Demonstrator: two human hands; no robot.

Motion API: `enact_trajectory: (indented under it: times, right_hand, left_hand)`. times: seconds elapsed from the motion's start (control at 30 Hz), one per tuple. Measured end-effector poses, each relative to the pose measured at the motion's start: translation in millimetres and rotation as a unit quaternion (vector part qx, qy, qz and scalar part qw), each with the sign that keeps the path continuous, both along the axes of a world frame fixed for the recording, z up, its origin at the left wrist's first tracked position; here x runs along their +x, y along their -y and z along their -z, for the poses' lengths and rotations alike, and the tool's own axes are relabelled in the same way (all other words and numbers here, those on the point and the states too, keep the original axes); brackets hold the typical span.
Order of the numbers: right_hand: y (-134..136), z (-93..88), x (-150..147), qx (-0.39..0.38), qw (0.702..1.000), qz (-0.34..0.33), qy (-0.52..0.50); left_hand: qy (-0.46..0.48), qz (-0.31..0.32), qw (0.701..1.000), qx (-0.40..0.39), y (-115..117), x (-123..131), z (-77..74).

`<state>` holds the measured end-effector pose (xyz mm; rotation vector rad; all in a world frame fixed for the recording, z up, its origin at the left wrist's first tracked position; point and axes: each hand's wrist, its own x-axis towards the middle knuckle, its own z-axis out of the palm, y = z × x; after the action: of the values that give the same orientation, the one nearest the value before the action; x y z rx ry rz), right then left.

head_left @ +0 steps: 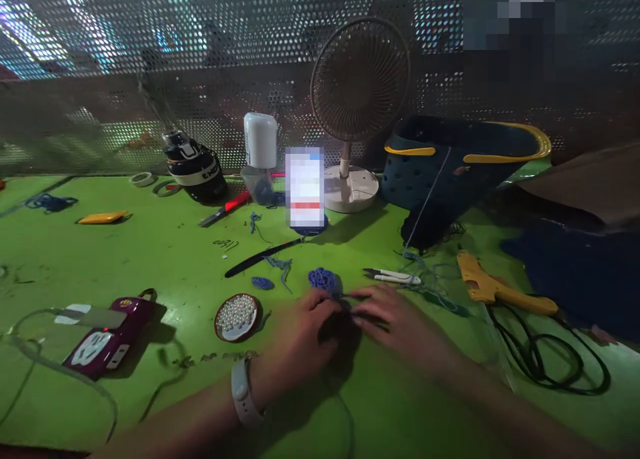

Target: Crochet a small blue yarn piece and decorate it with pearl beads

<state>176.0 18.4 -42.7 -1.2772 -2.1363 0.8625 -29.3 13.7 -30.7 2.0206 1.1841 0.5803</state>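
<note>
My left hand (pixel 307 322), with a pale watch band (pixel 243 392) on its wrist, is closed in a pinch on a small piece of dark blue yarn (pixel 346 304). My right hand (pixel 387 312) meets it from the right with bent fingers pressed together at the same spot; a thin dark thing shows at its fingertips, too small to name. A yarn strand (pixel 350 419) trails below the hands on the green table. Just beyond the fingers lies a blue-violet crocheted flower (pixel 321 279). To its left is a small crocheted leaf shape (pixel 263 283).
A dish of white beads (pixel 237 317) stands left of my hands. White-handled snips (pixel 393 276), a yellow glue gun (pixel 500 289) and its coiled cord lie right. Behind stand a lit phone (pixel 305 189), a fan (pixel 360 79) and a dark blue basket (pixel 425 172). A purple power strip (pixel 113 336) is at left.
</note>
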Motion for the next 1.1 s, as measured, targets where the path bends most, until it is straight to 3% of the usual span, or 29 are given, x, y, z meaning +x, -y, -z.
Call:
enact_trajectory:
  times: [0.1,0.17,0.27,0.4,0.57,0.73,0.8,0.97,1.03,1.1]
  right_hand:
    - [0,-1.1,-3,-0.053,0.997,0.017,-0.047]
    - [0,-2.2,-3,-0.117,0.987,0.054,-0.094]
    - [0,-2.9,-3,-0.202,0.961,0.095,-0.161]
    - [0,-6.0,-1,-0.281,0.927,0.114,-0.222]
    - [-2,-13.9,3,-0.323,0.892,0.157,-0.275]
    - [-4,-13.3,7,-0.36,0.864,0.126,-0.33]
    - [-3,-13.8,6,-0.355,0.871,0.124,-0.316]
    - [-2,-23.0,8,-0.225,0.949,0.149,-0.162]
    - [-5,-24.9,15,-0.236,0.944,0.139,-0.185]
    - [-8,-23.2,21,-0.263,0.92,0.132,-0.259]
  left_hand:
    - [0.082,0.008,0.996,-0.035,-7,2,8.0]
    - [0.166,0.008,0.978,-0.126,-11,1,11.3]
    - [0.266,-0.014,0.923,-0.277,-14,-2,12.1]
    - [0.328,-0.034,0.862,-0.385,-12,-2,11.4]
    - [0.361,-0.066,0.82,-0.439,-8,0,12.4]
    - [0.383,-0.056,0.803,-0.453,-4,2,11.1]
    - [0.394,-0.054,0.789,-0.468,-3,2,11.2]
    - [0.4,-0.061,0.763,-0.504,0,1,13.9]
    - [0.41,-0.066,0.752,-0.512,0,0,14.9]
    - [0.417,-0.071,0.748,-0.512,0,-1,15.2]
